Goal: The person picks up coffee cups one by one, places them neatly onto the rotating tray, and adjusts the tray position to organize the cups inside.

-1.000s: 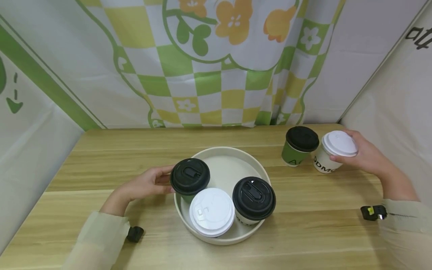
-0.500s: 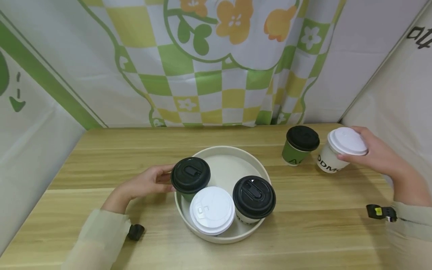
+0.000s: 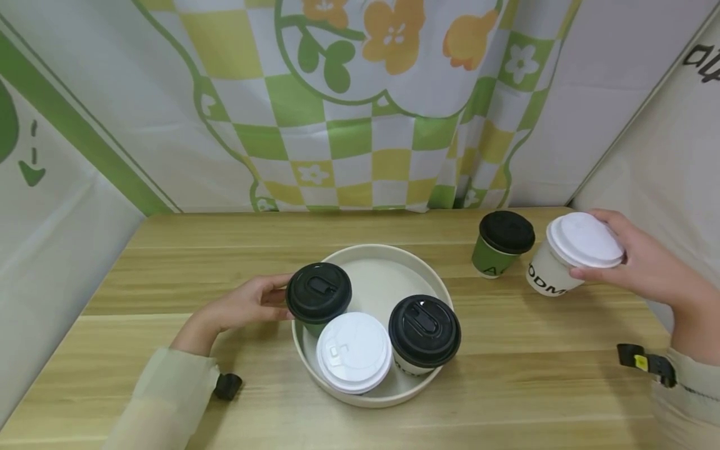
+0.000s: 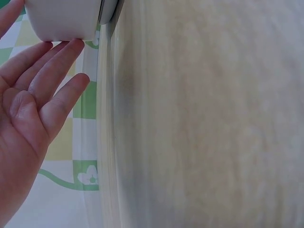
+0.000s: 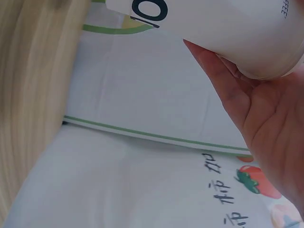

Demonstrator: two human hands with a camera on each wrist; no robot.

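Observation:
In the head view my right hand (image 3: 647,259) grips a white paper coffee cup (image 3: 554,272) with a white lid, thumb in front and fingers behind. The cup leans toward the right, and its side also shows in the right wrist view (image 5: 228,33). Beside it stands a green coffee cup (image 3: 494,257) with a black lid. At the left, my left hand (image 3: 247,305) has its fingers extended against the outer side of a round cream tray (image 3: 388,259). The left wrist view shows those fingertips (image 4: 76,45) right at the pale wall.
Inside the tray are a black-lidded green cup (image 3: 318,292), a white-lidded cup (image 3: 354,353) and a black-lidded white cup (image 3: 424,330), grouped toward the front. A checked curtain (image 3: 349,137) hangs behind the wooden table (image 3: 185,256); a fabric wall (image 3: 669,162) borders its right side.
My right hand has shifted right and nearer the camera with the white coffee cup, which now leans more and sits farther from the green one. The left hand and tray stay put.

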